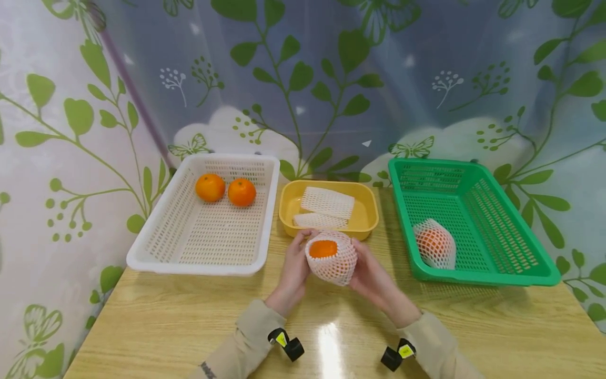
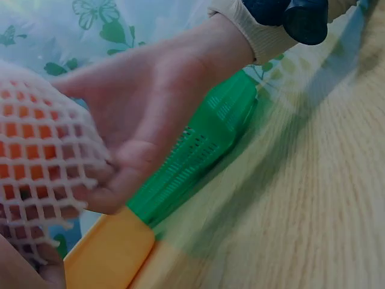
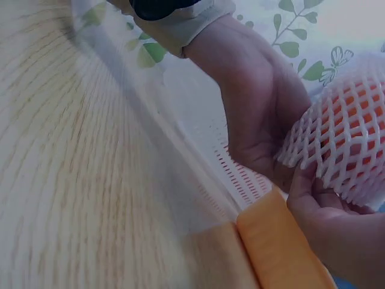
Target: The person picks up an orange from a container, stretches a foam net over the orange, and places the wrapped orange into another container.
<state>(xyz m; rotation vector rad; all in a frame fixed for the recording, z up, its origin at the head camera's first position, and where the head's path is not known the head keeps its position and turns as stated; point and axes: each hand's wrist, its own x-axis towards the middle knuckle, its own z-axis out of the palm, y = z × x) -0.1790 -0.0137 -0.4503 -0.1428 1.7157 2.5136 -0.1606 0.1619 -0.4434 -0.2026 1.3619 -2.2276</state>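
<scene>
Gripping a foam net point(image 1: 343, 269) from both sides: with the fingers of the left hand point(image 1: 294, 269) on the left, with the fingers of the right hand point(image 1: 376, 281) on the right. Curled in on both sides and parted only by the breadth of the wrapped fruit. Bunched close at the edge of the mesh in the right wrist view, with tips touching the strands; bent against the net in the left wrist view too. Partly hidden behind the mesh, so not traceable to every tip.

Directly between the fingers, inside the net: one orange point(image 1: 323, 249), bare at an opening on the upper left, covered by mesh elsewhere. Held over the bench point(image 1: 161, 316), close to the near rim of the yellow tub point(image 1: 367, 210).

Inside the tub: flat white nets point(image 1: 327, 202), lying one behind another. To the left, in the white basket point(image 1: 218, 237), side by side toward the back: two bare oranges point(image 1: 242, 192). To the right, in the near left corner of the green basket point(image 1: 478, 221): a netted orange point(image 1: 434, 244). Farther back, behind all three containers: a curtain point(image 1: 322, 121) printed with green leaves and butterflies.
</scene>
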